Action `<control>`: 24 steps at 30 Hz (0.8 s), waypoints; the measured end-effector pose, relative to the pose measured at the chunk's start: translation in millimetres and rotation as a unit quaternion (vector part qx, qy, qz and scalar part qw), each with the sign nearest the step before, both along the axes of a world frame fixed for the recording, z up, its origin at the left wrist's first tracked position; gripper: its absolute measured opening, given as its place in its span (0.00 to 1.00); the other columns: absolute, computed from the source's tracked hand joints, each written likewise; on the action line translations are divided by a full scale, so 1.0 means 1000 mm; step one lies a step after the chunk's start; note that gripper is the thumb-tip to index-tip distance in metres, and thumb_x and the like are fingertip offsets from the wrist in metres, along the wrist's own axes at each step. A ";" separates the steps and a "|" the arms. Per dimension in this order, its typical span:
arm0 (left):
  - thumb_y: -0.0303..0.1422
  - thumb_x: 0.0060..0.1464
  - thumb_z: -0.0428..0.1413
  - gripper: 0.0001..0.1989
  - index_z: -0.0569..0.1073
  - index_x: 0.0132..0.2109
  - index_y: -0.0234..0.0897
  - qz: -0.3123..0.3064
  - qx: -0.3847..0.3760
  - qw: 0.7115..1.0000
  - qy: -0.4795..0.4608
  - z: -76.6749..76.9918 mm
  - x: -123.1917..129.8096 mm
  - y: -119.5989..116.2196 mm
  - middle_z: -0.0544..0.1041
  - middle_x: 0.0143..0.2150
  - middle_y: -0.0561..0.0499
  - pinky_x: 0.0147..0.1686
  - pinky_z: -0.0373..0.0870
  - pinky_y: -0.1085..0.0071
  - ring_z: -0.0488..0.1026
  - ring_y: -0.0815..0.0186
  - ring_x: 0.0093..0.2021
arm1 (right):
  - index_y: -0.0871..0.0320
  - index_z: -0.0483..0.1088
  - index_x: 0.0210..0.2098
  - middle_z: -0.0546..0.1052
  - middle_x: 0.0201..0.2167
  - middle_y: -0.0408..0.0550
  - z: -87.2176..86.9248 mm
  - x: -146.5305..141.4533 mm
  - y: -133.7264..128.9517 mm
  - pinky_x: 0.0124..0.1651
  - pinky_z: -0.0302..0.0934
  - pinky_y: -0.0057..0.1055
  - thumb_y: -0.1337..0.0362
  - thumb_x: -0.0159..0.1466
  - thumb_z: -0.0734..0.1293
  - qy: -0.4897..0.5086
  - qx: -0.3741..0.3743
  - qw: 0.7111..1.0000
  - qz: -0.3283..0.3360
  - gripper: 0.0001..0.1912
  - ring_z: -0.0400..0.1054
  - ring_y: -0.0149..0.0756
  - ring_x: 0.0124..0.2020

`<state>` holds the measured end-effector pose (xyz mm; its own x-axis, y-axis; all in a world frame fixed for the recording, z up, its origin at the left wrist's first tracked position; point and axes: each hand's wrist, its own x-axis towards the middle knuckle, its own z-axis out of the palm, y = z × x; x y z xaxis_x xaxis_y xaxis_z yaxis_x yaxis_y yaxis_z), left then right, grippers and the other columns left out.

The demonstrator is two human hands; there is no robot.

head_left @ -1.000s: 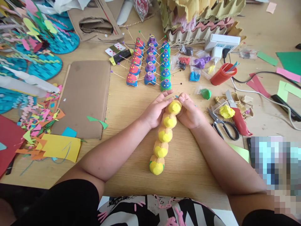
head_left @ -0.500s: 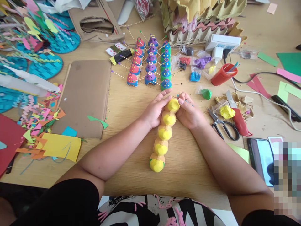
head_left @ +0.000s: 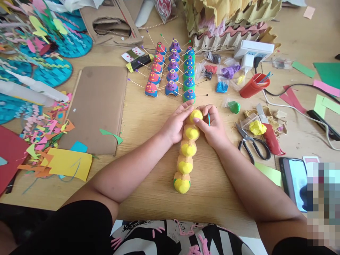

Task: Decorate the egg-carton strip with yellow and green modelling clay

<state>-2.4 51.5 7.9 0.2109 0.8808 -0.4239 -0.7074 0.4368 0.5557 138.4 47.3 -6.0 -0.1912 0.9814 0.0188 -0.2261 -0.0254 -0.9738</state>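
Note:
A strip of egg carton cups with yellow clay on the tops runs toward me across the table, a bit of green showing at its near end. My left hand is closed around the left side of its far end. At the same end, my right hand has its thumb pressed on the farthest yellow top. A thin blue stick pokes out from between the right fingers. Just beyond my hands stand decorated egg carton strips: a red and blue one, a purple one and a blue and green one.
Scissors, a red-handled knife and yellow clay lie to the right, near a red cup and a phone. On the left are a cardboard sheet and paper scraps. Egg cartons are stacked behind.
My right thumb has moved from the right edge of the farthest cup onto its yellow top. The blue stick in that hand now points more upright. The strip's near end has shifted slightly right.

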 end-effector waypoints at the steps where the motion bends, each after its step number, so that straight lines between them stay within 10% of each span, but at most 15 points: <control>1: 0.28 0.66 0.61 0.08 0.79 0.51 0.43 0.002 0.000 1.000 0.004 0.001 0.000 0.000 0.82 0.37 0.55 0.47 0.72 0.68 0.78 0.67 0.39 | 0.50 0.59 0.36 0.71 0.41 0.39 0.000 0.000 0.000 0.44 0.63 0.29 0.54 0.55 0.84 0.005 -0.004 1.000 0.002 0.30 0.63 0.32 0.41; 24: 0.26 0.67 0.59 0.11 0.74 0.55 0.40 -0.003 0.018 1.000 0.012 -0.001 0.001 0.000 0.82 0.34 0.56 0.37 0.73 0.74 0.79 0.71 0.32 | 0.50 0.61 0.36 0.71 0.41 0.40 -0.009 0.003 0.001 0.46 0.64 0.29 0.47 0.62 0.80 0.017 -0.010 1.000 -0.002 0.26 0.65 0.33 0.41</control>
<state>-1.8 51.5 7.3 0.2056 0.8948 -0.3964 -0.6912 0.4195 0.5884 141.1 48.2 -14.9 -0.1868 0.9824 0.0053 -0.2586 -0.0439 -0.9650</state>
